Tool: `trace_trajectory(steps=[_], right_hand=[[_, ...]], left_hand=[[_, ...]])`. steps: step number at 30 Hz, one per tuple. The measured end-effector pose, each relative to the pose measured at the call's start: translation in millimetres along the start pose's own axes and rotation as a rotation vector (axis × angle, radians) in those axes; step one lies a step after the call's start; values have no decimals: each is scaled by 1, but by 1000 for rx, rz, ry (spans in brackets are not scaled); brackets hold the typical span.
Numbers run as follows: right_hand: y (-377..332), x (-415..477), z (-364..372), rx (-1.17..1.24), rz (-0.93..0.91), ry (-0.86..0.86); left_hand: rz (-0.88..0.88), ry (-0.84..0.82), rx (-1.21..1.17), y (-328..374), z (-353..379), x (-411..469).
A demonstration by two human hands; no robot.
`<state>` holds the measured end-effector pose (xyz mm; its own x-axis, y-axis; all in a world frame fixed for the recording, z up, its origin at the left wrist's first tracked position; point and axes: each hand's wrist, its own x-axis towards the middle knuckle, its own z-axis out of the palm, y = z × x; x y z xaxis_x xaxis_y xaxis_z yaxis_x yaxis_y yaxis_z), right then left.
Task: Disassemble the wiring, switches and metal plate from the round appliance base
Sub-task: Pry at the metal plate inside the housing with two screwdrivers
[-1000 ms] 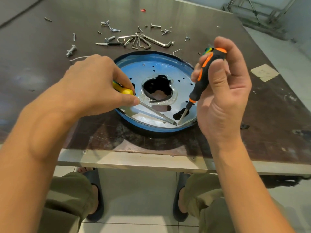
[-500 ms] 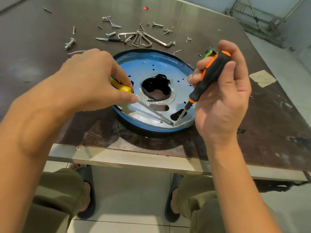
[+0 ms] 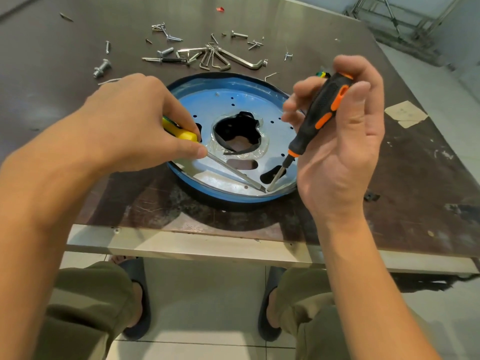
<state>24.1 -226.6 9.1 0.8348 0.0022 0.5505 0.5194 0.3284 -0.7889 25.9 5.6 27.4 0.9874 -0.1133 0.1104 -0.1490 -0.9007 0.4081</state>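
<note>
The round appliance base (image 3: 228,198) lies near the table's front edge, its blue-filmed metal plate (image 3: 220,105) facing up with a dark central hole. My left hand (image 3: 135,123) grips a yellow-handled screwdriver (image 3: 181,132) whose shaft slants down to the plate's near right rim. My right hand (image 3: 337,141) holds a black-and-orange screwdriver (image 3: 315,118) almost upright. Both tips meet at the same spot on the near right rim. No wiring or switches are visible.
Loose screws, bolts and several hex keys (image 3: 220,58) lie scattered behind the base. A large bolt (image 3: 102,67) sits at the left. Tape patches (image 3: 405,114) mark the table (image 3: 415,178) at right. My knees and sandalled feet show below the front edge.
Both hands keep their grip on the screwdrivers, tips at the same rim spot. The view has shifted slightly; the right hand's handle tilts a little differently.
</note>
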Motion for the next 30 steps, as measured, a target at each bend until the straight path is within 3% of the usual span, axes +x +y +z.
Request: trace_trajectory(steps=[15, 30], right_hand=[[-1, 2, 3, 13, 25, 86], [1, 2, -4, 71, 32, 64]], left_hand=[[7, -6, 2, 1, -1, -1], [12, 13, 5, 0, 0, -1]])
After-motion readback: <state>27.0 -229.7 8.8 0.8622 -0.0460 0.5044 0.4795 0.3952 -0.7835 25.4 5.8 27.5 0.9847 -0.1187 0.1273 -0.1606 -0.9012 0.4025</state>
